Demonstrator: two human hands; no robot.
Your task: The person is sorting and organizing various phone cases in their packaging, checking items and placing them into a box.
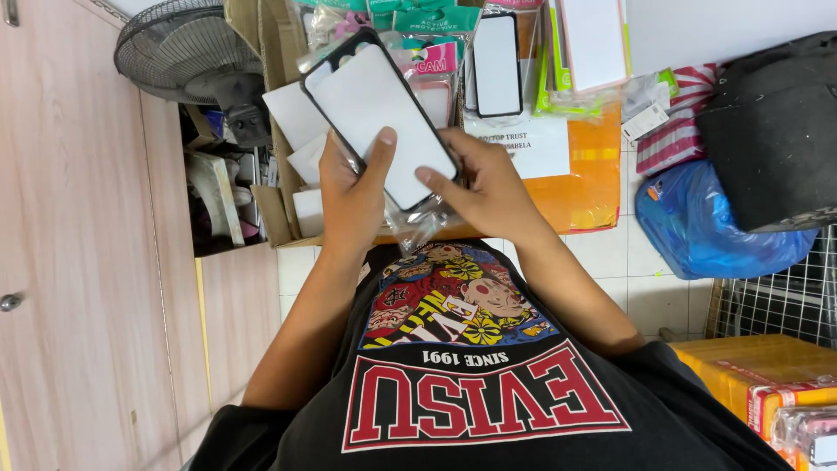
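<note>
- The left hand [353, 196] grips the lower left edge of a phone case [381, 112], thumb laid across its white face and fingers wrapped behind.
- The right hand [488, 187] closes on the case's lower right edge, one fingertip pressed on the white face near the bottom corner.
- The case is black-rimmed with a white insert, held tilted in front of the chest, above the person's black printed shirt [471, 384]; both hands are clamped on this 1 case, close together but not touching each other.
- A crumpled clear plastic sleeve [418, 225] hangs under the case between the 2 hands.
- Behind the case stands a cardboard box [279, 209] packed with more cases in packets; 1 similar black-rimmed case [497, 63] stands upright just beyond.
- A standing fan [187, 48] is to the left, a blue plastic bag [715, 227] on the tiled floor to the right.
</note>
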